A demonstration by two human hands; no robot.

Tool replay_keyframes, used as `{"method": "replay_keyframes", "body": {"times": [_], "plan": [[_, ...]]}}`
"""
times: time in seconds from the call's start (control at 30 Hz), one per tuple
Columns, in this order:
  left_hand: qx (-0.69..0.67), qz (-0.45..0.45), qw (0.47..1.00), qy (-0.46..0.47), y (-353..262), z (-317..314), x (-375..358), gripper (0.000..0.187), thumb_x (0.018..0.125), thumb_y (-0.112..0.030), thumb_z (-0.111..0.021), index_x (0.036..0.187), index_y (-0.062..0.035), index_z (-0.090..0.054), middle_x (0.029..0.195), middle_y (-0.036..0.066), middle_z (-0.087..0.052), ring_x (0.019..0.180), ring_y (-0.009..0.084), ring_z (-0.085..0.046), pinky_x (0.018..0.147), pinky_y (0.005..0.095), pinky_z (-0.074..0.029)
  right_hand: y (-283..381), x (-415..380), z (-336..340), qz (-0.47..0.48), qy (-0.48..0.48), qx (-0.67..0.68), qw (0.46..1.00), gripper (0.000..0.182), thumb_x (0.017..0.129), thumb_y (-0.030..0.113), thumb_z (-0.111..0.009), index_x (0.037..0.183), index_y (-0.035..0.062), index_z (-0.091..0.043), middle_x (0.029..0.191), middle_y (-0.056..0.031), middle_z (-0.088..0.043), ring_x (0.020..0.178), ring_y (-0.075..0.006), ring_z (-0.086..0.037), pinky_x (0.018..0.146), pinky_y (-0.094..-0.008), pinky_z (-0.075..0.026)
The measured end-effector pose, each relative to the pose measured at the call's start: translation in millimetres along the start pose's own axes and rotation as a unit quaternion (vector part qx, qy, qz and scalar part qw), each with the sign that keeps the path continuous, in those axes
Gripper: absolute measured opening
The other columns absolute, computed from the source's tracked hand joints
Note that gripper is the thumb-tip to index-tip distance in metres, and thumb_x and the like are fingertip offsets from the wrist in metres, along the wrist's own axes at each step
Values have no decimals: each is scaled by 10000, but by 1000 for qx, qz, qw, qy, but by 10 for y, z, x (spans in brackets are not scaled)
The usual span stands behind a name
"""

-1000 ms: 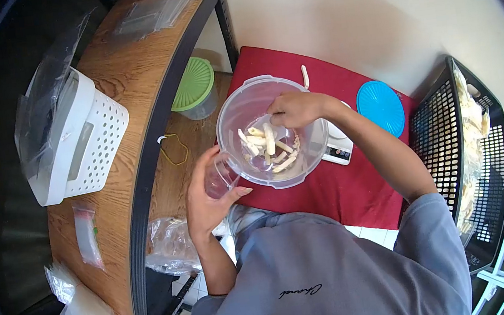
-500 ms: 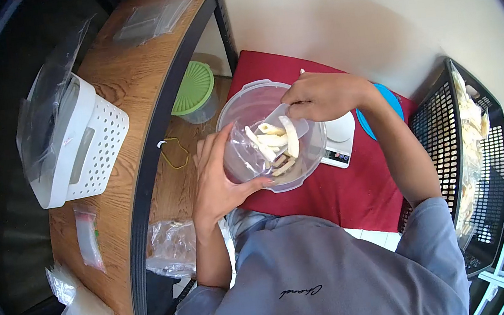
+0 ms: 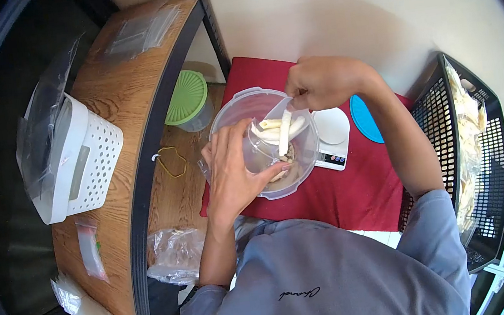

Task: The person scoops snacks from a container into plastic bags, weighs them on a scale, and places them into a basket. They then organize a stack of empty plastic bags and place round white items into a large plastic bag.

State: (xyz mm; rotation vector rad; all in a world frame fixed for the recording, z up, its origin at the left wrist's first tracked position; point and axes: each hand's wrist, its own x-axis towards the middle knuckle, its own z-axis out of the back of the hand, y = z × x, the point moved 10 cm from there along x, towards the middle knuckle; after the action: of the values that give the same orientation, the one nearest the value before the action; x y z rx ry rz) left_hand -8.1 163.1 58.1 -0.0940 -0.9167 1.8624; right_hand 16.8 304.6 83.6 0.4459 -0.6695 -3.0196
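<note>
A clear plastic scoop [image 3: 302, 111] is in the grip of my right hand [image 3: 321, 80], tilted over a round translucent tub [image 3: 230, 105]. Long pale chip-like pieces [image 3: 283, 131] lie on the scoop and point down toward my left hand. My left hand [image 3: 232, 171] curves around a clear plastic bag [image 3: 257, 155] above the tub, thumb and fingers on either side of its mouth. The bag's outline is hard to make out against the tub. More pale pieces [image 3: 279, 174] show low in the tub, partly covered by my thumb.
Right of the tub sit a white kitchen scale [image 3: 333, 138] and a blue lid [image 3: 365, 119] on red cloth [image 3: 357, 198]. A black basket [image 3: 443, 127] holds bagged pale pieces. Leftward are a wooden shelf [image 3: 117, 237], a white basket [image 3: 97, 154] and a green-lidded container [image 3: 186, 96].
My right hand has raised and tipped the scoop, and its pieces have shifted toward the bag. My left hand has turned and moved slightly right over the tub.
</note>
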Motion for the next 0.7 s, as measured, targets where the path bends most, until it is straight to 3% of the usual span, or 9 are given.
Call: {"method": "replay_keyframes", "body": {"times": [0.43, 0.7], "plan": [[-17, 28, 999, 10, 35, -70, 9, 886, 586, -438, -875, 1269, -36, -479, 1145, 146, -539, 1114, 327, -514, 959, 471, -344, -12, -94, 168, -13, -66, -4, 998, 362, 807, 162, -690, 556, -22, -504, 528, -176, -522, 499, -329, -508, 520, -426, -393], [-24, 25, 999, 9, 26, -62, -3, 903, 585, -436, -877, 1283, -39, -464, 1155, 151, -534, 1124, 332, -509, 972, 473, -341, -40, -138, 250, -34, -81, -32, 996, 326, 784, 147, -703, 572, -30, -530, 526, -181, -482, 484, -328, -447, 520, -430, -378]]}}
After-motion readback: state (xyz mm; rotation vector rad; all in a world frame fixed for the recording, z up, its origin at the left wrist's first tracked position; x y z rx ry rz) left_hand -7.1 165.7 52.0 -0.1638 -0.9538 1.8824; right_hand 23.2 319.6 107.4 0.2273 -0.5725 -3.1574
